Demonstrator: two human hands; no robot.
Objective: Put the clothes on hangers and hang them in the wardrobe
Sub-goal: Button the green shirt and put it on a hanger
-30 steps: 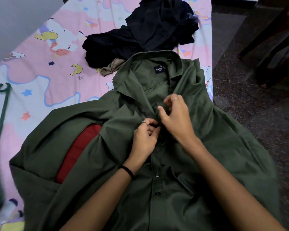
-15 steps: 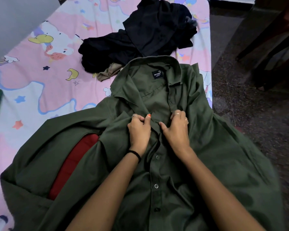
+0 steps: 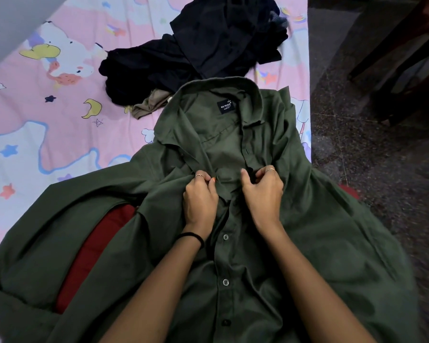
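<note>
**Sam:** What do you have hold of right now?

**Me:** The green shirt. It lies flat on the bed, front side up. My left hand pinches one front edge, and my right hand pinches the other edge. The fingers of both hands are curled tight on the cloth, close together, just below the open neck.

**Sam:** Which way does the shirt point?

**Me:** The collar points away from my fingers, toward the pile of dark clothes. The bottom of the shirt runs back toward me, under my arms. So its long line goes straight from me to that pile. The buttons below my fingers look done up. The neck above my fingers is open.

**Sam:** How will it feel to move?

**Me:** Soft and light, I think. It is floppy, so it will sag and fold if I lift it by one spot. It will not break. I think the shoulders, out to each side of my fingers, are the best place to hold it, or the collar.

**Sam:** Anything else there?

**Me:** Something red peeks out from under the shirt, left of my fingers. I cannot tell what it is. I see no hanger here.
</note>
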